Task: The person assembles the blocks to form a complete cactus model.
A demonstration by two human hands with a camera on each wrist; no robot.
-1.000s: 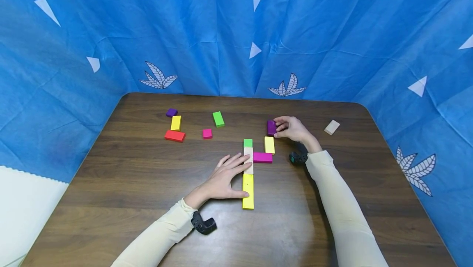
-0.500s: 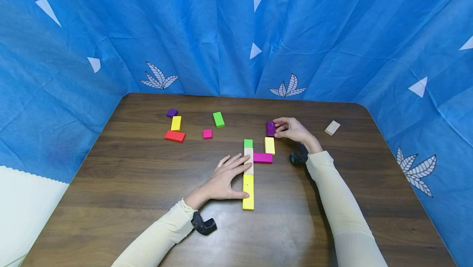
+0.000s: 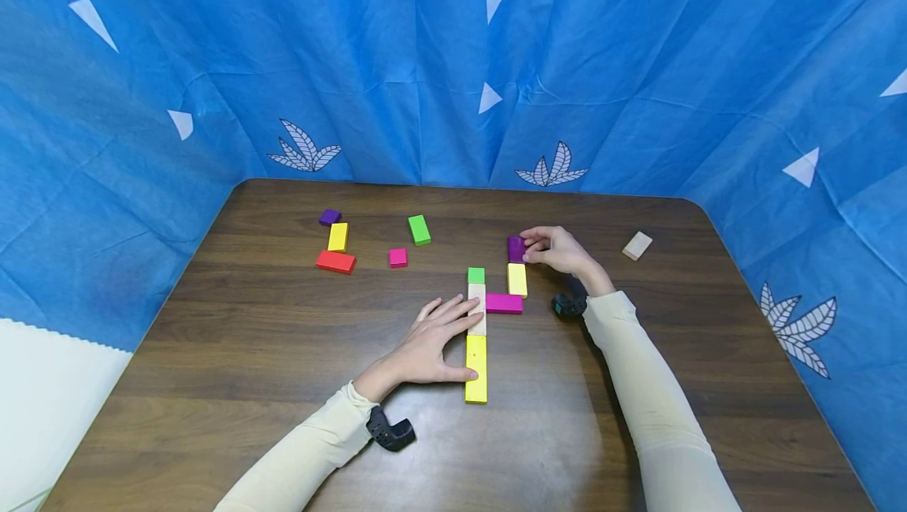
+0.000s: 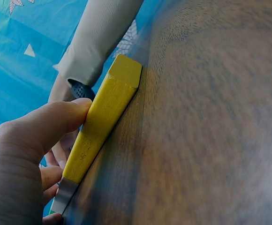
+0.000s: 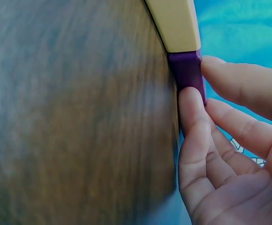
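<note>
My right hand (image 3: 560, 250) pinches a purple block (image 3: 516, 249) between thumb and fingertips. That block lies end to end with a pale yellow block (image 3: 517, 280); in the right wrist view the purple block (image 5: 188, 68) meets the pale yellow block's (image 5: 176, 26) end. Below them a magenta block (image 3: 505, 304) lies crosswise, against a pale wooden block (image 3: 477, 291). The wooden block stands in a straight row between a small green block (image 3: 476, 275) and a long yellow block (image 3: 476, 390). My left hand (image 3: 425, 345) rests spread on this row, its thumb on the long yellow block (image 4: 101, 117).
Loose on the brown table (image 3: 234, 386) at the left lie a dark purple block (image 3: 330, 217), a yellow block (image 3: 338, 237), a red block (image 3: 336, 261) and a pink block (image 3: 398, 257). A green block (image 3: 420, 230) lies behind; a whitish block (image 3: 637, 245) lies far right.
My right hand has shifted slightly left with the purple block, which now lines up with the pale yellow block's far end. The left hand has stayed in place.
</note>
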